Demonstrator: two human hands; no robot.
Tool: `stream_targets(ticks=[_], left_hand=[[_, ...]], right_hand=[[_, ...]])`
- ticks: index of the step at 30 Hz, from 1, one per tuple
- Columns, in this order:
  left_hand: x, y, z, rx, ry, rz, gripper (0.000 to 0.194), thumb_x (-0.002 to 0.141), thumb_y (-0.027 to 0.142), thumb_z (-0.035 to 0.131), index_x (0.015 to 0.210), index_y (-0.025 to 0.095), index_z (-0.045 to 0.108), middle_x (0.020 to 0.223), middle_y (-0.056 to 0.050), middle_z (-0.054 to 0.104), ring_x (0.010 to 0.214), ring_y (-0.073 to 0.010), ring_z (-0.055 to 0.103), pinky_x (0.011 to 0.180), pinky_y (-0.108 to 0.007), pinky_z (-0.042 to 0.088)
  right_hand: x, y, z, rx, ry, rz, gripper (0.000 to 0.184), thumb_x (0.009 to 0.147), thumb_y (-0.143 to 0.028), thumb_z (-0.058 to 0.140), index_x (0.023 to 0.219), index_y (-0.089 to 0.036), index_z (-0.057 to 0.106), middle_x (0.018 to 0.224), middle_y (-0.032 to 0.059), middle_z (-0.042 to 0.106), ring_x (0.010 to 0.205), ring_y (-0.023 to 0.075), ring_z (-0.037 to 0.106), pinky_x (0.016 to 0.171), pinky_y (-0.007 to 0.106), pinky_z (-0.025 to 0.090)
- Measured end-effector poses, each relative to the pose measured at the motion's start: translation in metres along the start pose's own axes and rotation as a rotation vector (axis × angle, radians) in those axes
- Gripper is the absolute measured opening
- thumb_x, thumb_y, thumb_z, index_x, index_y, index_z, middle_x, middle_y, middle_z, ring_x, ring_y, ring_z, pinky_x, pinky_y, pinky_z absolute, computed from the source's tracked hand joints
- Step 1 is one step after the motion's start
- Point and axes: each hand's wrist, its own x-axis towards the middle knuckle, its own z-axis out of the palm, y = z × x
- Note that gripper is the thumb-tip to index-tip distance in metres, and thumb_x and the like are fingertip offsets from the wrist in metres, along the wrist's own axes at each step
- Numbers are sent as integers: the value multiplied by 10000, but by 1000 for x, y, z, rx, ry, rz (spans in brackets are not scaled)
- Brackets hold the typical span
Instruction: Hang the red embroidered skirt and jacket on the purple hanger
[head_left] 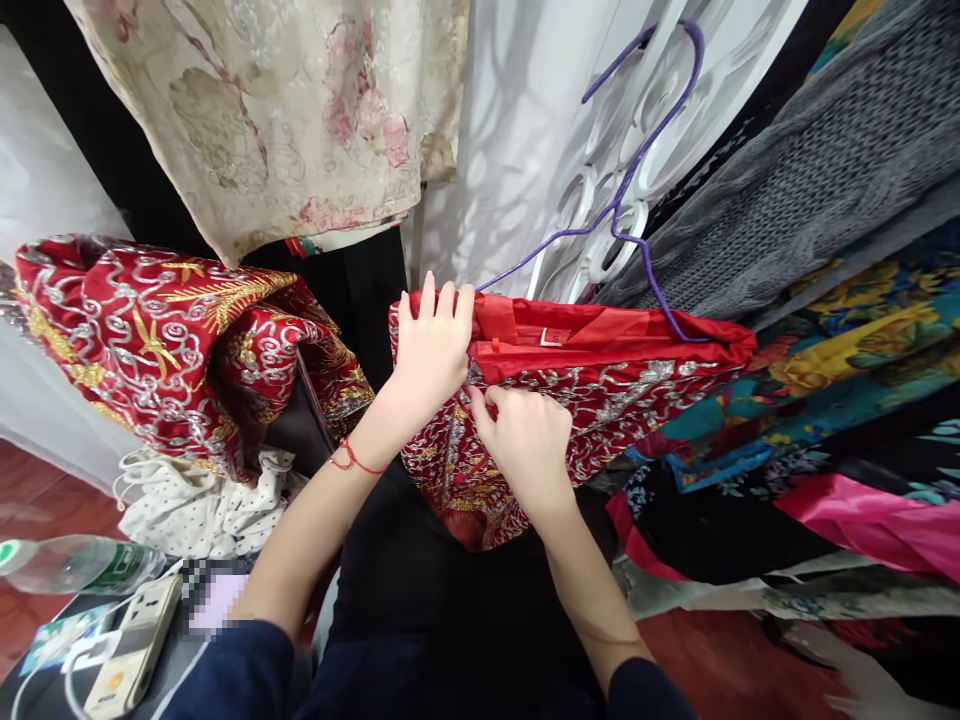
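Observation:
A red skirt [622,420] with silver and gold embroidery and a smooth red lining lies across my lap, its waist opening facing up. A small white size label [553,338] shows inside the waist. My left hand [435,345] grips the skirt's waist edge at the left, fingers extended over it and thumb hidden. Just below and to the right, my right hand [525,440] is closed in a pinch at the skirt's side opening below the waist; its fingertips hide the exact spot. A purple hanger [621,200] rises from the waist, its lower ends tucked into the skirt.
A matching red embroidered garment [172,340] is heaped at left above a dotted white cloth [210,500]. A plastic bottle [82,565] and power strip [135,645] lie lower left. A floral cream cloth [300,110] hangs above; several garments [810,380] hang at right.

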Motion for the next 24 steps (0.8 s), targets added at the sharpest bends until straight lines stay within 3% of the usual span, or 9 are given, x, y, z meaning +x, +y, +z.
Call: stream_targets(ticks=[3, 6, 10, 13, 17, 21, 24], left_hand=[[-2, -2, -3, -1, -64, 9, 768, 794, 125, 605, 1512, 122, 333, 1565, -243, 379, 1520, -408, 213, 1178, -671, 227], [-4, -7, -4, -15, -93, 46, 854, 783, 241, 694, 1526, 99, 299, 1580, -277, 330, 1524, -433, 169, 1165, -683, 235], [-5, -16, -1, -8, -87, 76, 939, 777, 254, 717, 1559, 107, 219, 1614, -290, 243, 1534, -437, 103, 1154, -695, 233], [-3, -24, -5, -43, -116, 100, 870, 813, 213, 657, 1565, 161, 222, 1629, -242, 250, 1544, -388, 124, 1164, -662, 257], [2, -29, -14, -115, -105, 92, 729, 835, 208, 602, 1516, 205, 342, 1570, -177, 397, 1519, -364, 239, 1154, -642, 303], [3, -26, -11, -152, -12, 73, 641, 835, 170, 557, 1458, 163, 410, 1491, -176, 483, 1488, -367, 307, 1160, -611, 311], [1, -25, -5, -194, 136, 75, 499, 850, 134, 497, 1348, 174, 503, 1415, -147, 555, 1434, -306, 409, 1158, -525, 343]], right_hand=[[5, -2, -4, -27, -143, 67, 438, 999, -476, 465, 803, -206, 747, 741, 109, 738, 677, 247, 696, 568, 313, 267], [8, -2, -6, -48, -196, 92, 395, 900, -579, 604, 889, -208, 736, 867, 109, 749, 761, 269, 720, 560, 304, 287], [1, -2, -5, -92, -233, 11, 618, 800, -705, 639, 1077, -154, 683, 999, 166, 719, 756, 273, 727, 564, 305, 341], [-6, 7, -3, -98, -262, -47, 664, 834, -693, 607, 1244, -170, 607, 1055, 172, 708, 767, 262, 734, 583, 301, 379], [-13, 38, 6, -129, -462, 66, 625, 822, -560, 713, 1277, -147, 600, 1063, 181, 724, 934, 303, 728, 713, 330, 460], [-16, 79, 22, 135, -685, 1, 553, 802, -379, 756, 1317, -232, 618, 1190, 117, 716, 1106, 284, 666, 868, 363, 480], [-19, 101, 34, 456, -707, -124, 610, 761, -392, 783, 1334, -265, 616, 1206, 62, 712, 1094, 238, 653, 913, 335, 484]])
